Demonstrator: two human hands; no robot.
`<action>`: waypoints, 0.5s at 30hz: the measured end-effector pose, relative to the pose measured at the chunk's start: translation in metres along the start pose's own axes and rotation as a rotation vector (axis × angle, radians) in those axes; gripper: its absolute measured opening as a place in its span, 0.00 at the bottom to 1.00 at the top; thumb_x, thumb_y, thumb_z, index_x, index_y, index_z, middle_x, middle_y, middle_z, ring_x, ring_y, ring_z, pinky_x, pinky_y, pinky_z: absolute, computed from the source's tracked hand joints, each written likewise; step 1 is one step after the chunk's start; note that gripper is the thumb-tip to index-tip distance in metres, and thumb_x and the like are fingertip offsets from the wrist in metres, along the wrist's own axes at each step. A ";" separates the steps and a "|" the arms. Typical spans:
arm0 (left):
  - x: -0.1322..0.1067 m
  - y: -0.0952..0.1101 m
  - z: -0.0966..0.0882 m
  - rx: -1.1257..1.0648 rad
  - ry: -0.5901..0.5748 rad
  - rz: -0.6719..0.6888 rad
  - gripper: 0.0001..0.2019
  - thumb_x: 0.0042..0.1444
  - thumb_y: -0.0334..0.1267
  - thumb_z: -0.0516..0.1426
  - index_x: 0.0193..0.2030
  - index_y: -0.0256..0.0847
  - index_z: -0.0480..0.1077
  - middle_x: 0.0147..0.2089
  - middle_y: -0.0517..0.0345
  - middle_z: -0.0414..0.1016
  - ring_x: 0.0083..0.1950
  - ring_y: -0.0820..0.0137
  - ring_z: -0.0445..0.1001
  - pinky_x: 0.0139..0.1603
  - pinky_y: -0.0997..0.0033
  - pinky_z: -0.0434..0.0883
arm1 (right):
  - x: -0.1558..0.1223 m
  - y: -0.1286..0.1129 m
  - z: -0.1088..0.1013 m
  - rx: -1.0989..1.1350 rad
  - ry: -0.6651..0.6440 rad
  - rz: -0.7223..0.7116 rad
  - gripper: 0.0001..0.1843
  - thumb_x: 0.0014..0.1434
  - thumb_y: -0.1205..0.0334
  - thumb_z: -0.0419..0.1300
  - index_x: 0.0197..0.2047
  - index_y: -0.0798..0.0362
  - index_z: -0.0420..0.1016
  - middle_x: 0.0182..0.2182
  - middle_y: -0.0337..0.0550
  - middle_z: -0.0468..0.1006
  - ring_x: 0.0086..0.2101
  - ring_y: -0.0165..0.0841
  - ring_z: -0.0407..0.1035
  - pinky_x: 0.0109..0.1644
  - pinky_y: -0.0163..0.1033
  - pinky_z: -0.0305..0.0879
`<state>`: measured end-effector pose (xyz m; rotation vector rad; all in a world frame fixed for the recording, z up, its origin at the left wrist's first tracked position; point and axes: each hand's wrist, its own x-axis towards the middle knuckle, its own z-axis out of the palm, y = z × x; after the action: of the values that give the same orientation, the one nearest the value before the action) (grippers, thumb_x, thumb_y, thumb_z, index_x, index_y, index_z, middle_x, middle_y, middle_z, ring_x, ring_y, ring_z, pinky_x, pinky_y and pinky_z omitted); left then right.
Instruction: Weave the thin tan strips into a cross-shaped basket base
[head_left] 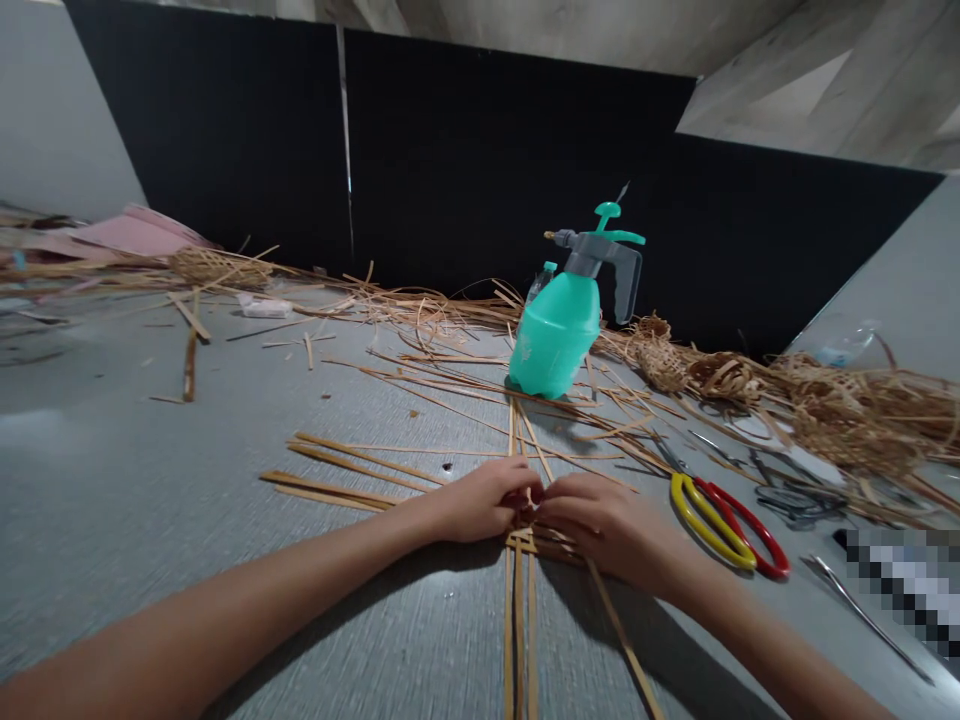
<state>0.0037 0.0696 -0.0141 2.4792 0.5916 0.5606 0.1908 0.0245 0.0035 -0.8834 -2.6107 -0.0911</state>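
Observation:
Flat bamboo-like strips (519, 620) cross one another on the grey table in front of me, some running toward me and away, others to the left and right. Over the crossing, my left hand (487, 500) has its fingers curled and pinched on the strips. Close against it, my right hand (592, 515) also bends its fingers down onto the woven middle. A single strip (622, 635) runs out from under the right hand toward the near edge. Both sets of fingertips partly hide the weave.
A green spray bottle (556, 335) stands beyond my hands. Scissors with yellow and red handles (731, 530) lie to the right, near a thin metal tool (862, 610). Loose strips (442, 315) and woven pieces (847, 410) are heaped along the black partition (487, 160).

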 end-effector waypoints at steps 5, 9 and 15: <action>-0.012 0.008 -0.017 0.023 -0.004 -0.051 0.05 0.49 0.22 0.54 0.28 0.35 0.67 0.30 0.60 0.66 0.33 0.73 0.65 0.36 0.75 0.64 | -0.006 0.003 0.004 0.041 -0.079 0.053 0.10 0.60 0.71 0.51 0.35 0.55 0.74 0.30 0.44 0.74 0.31 0.31 0.68 0.32 0.35 0.63; -0.019 0.017 -0.029 0.095 -0.134 0.046 0.04 0.52 0.27 0.55 0.30 0.36 0.71 0.38 0.55 0.71 0.39 0.72 0.69 0.42 0.74 0.65 | -0.002 -0.001 0.004 -0.085 -0.165 -0.035 0.08 0.60 0.70 0.54 0.38 0.57 0.74 0.31 0.44 0.74 0.33 0.33 0.67 0.35 0.37 0.62; -0.021 0.026 -0.039 0.210 -0.290 0.089 0.07 0.50 0.25 0.56 0.23 0.35 0.67 0.29 0.58 0.71 0.30 0.74 0.69 0.30 0.78 0.64 | 0.002 0.004 0.007 -0.230 -0.209 -0.157 0.06 0.59 0.71 0.55 0.37 0.60 0.73 0.31 0.47 0.74 0.32 0.34 0.66 0.35 0.38 0.63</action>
<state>-0.0256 0.0542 0.0254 2.7279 0.4456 0.1698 0.1895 0.0306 -0.0023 -0.7972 -2.9059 -0.3660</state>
